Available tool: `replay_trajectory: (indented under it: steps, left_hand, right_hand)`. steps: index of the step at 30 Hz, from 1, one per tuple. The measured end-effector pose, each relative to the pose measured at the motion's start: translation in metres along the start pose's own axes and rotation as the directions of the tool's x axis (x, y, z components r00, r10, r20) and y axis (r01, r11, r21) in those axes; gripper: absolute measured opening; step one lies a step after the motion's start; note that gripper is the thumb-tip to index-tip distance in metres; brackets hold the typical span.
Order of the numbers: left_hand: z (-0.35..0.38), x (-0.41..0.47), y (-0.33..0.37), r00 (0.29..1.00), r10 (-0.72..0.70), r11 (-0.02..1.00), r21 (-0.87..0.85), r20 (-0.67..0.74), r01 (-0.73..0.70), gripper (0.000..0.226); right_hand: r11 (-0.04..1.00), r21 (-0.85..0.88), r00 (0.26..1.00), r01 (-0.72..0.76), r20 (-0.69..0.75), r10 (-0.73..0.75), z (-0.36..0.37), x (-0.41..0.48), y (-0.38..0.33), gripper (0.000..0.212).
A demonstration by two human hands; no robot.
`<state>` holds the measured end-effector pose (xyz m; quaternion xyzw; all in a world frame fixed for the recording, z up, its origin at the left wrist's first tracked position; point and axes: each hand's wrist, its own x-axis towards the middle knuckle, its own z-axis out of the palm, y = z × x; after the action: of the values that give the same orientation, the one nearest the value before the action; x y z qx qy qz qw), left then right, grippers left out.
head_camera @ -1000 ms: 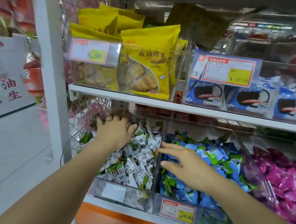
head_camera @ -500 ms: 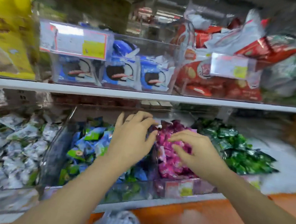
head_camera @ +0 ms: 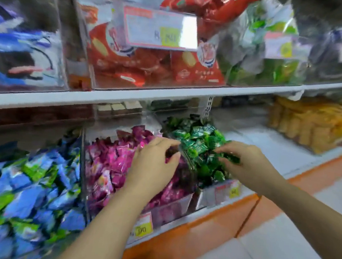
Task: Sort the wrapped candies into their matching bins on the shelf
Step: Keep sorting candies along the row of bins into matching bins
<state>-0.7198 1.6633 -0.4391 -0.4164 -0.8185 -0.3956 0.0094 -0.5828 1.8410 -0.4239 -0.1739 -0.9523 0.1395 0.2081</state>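
Observation:
Three clear bins stand side by side on the lower shelf. They hold blue-and-green wrapped candies (head_camera: 24,188), pink wrapped candies (head_camera: 111,157) and green wrapped candies (head_camera: 196,136). My left hand (head_camera: 154,165) hovers over the right part of the pink bin, fingers loosely curved, fingertips near the clear divider (head_camera: 186,158). My right hand (head_camera: 246,161) reaches into the green bin, its fingers curled down among the green candies. Blur hides whether it grips one.
The white upper shelf (head_camera: 127,96) carries clear boxes of red snack bags (head_camera: 134,63) and green bags (head_camera: 276,70). Yellow packs (head_camera: 312,126) lie further right on the lower shelf. Price tags (head_camera: 143,227) hang on the bin fronts above an orange base (head_camera: 197,232).
The view and both hands have shifted right along the shelf. My left hand went from the white and blue bins to the pink one, my right from blue and pink to green.

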Motion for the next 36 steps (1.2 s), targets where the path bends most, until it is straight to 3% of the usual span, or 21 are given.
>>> replay_trajectory:
  steps: [6,11,15,27,32,34,36]
  left_hand:
    - [0.014,0.015,-0.004,0.995,0.050,0.997,0.054,0.084,-0.054,0.035]
    - [0.021,0.020,-0.009,0.993,0.029,1.000,-0.012,0.112,-0.028,0.032]
    - [0.021,0.022,-0.011,0.992,0.024,0.999,-0.026,0.128,-0.021,0.030]
    - [0.021,0.021,-0.009,0.990,-0.004,0.999,-0.042,0.139,0.010,0.027]
    - [0.023,0.020,-0.011,0.990,0.006,0.998,-0.062,0.140,0.003,0.027]
    - [0.023,0.020,-0.011,0.990,0.007,0.997,-0.073,0.141,0.004,0.028]
    - [0.024,0.021,-0.012,0.990,0.005,0.997,-0.072,0.141,0.006,0.028]
  right_hand:
    - [0.999,-0.012,0.996,-0.038,0.086,0.039,0.002,0.039,0.006,0.038]
    - [0.972,-0.220,0.970,0.078,0.243,-0.023,0.019,0.081,0.013,0.058]
    - [0.930,-0.339,0.925,0.142,0.379,-0.003,0.031,0.092,0.021,0.062]
    - [0.926,-0.246,0.818,0.286,0.566,-0.103,0.008,0.060,0.022,0.043]
    - [0.965,-0.125,0.752,0.230,0.653,-0.095,0.005,0.055,0.020,0.037]
    - [0.992,-0.034,0.787,0.121,0.612,-0.075,0.000,0.060,0.016,0.040]
    - [0.990,0.142,0.881,-0.020,0.470,-0.050,-0.004,0.070,0.015,0.032]
